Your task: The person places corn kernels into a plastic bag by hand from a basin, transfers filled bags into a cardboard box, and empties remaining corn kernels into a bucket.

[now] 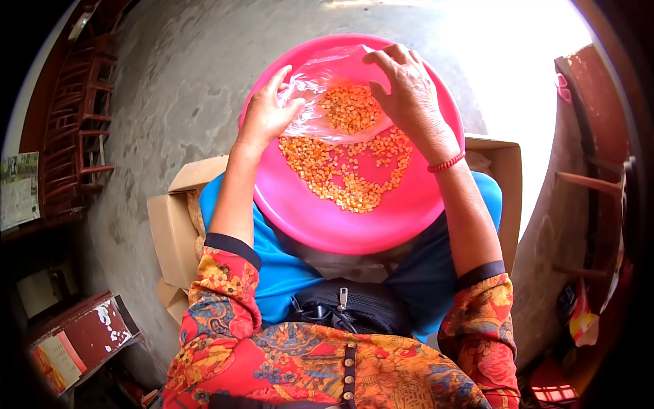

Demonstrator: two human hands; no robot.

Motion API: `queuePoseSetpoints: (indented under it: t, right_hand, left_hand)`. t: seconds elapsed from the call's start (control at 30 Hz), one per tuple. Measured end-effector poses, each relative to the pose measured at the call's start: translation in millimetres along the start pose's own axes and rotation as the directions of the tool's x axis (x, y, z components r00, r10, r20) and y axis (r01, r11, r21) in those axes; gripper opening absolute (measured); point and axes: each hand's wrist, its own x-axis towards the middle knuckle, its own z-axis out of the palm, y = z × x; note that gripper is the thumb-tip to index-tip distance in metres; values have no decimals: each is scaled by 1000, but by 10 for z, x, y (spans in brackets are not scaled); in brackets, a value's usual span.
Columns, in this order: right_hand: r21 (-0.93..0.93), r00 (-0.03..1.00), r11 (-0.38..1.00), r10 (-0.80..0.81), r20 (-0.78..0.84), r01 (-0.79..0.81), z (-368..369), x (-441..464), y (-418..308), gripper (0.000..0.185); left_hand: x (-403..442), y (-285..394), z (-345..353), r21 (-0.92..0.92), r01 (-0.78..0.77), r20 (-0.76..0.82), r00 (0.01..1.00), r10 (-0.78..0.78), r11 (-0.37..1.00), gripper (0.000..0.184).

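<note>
A clear plastic bag lies in the pink basin, with orange-yellow corn kernels inside or beneath its film; I cannot tell which. More loose corn kernels spread across the basin floor on the near side. At the bag's left edge is my left hand, its thumb and forefinger apart. My right hand hovers over the bag's right side, thumb and fingers spread, a red bracelet on the wrist. Whether either hand touches the film is hard to see.
Cardboard boxes flank my legs, and another box side shows at right. A black bag rests at my waist. Stacked wooden chairs stand along the left; red wooden furniture is at right.
</note>
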Motion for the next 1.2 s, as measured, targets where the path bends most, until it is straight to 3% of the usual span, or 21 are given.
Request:
queuePoseSetpoints:
  t: [0.07,0.1,0.17,0.2,0.27,0.3,0.37,0.53,0.67,0.7,0.77,0.9,0.93,1.0,1.07,1.13,1.2]
  right_hand:
    - [-54,997,995,80,-16,-81,40,-27,94,51]
    - [-102,997,994,37,-75,-45,195,-25,145,49]
    - [-117,978,986,135,157,-117,229,-55,336,41]
    - [-118,978,986,134,159,-116,272,-64,391,41]
    - [83,997,997,8,-73,-2,346,-86,466,28]
    - [80,998,997,6,-69,-1,247,-67,408,28]
    - [477,979,857,196,53,-198,-16,1,229,22]
    - [684,964,728,215,-157,-51,16,53,228,21]
    - [743,943,666,289,-166,-73,-49,47,152,18]
    - [742,943,666,289,-164,-75,-61,39,173,18]
    - [569,965,801,258,-47,-187,-86,18,238,16]
    - [366,975,906,224,14,-213,5,3,239,19]
    - [297,983,937,185,23,-183,25,-1,230,20]
    - [217,982,959,169,80,-183,42,-3,231,21]
    - [225,989,963,145,35,-149,137,-11,307,18]
    - [229,993,967,120,-8,-115,181,-5,357,16]
    - [163,985,985,79,-152,-54,193,9,377,16]
  left_hand:
    - [-2,-53,21,-8,7,-6,1000,-7,1000,56]
    - [7,-89,-119,18,6,-7,1000,-6,1000,56]
    - [8,-99,-98,120,24,27,999,-28,992,43]
    - [21,-118,-88,119,26,27,999,-29,993,43]
    - [41,-154,-61,-279,111,54,994,-100,954,27]
    - [29,-87,-69,-284,113,53,993,-102,952,27]
    - [13,125,-120,-521,76,-23,994,-103,850,17]
    - [65,213,-107,-714,-94,-152,988,-22,693,16]
    - [93,248,-135,-772,-154,-192,981,6,616,17]
    - [84,250,-135,-773,-152,-191,982,3,615,17]
    - [66,266,-142,-730,-95,-117,993,12,677,18]
    - [58,221,-72,-566,-17,-53,998,-16,824,25]
    - [63,207,-99,-531,-1,-10,1000,-5,847,36]
    - [48,237,-87,-544,-10,-25,1000,-4,839,40]
    - [44,207,-75,-555,-19,-39,999,-3,831,44]
    - [53,107,-54,-454,9,53,998,17,891,50]
    - [47,63,-32,-414,25,75,997,7,910,49]
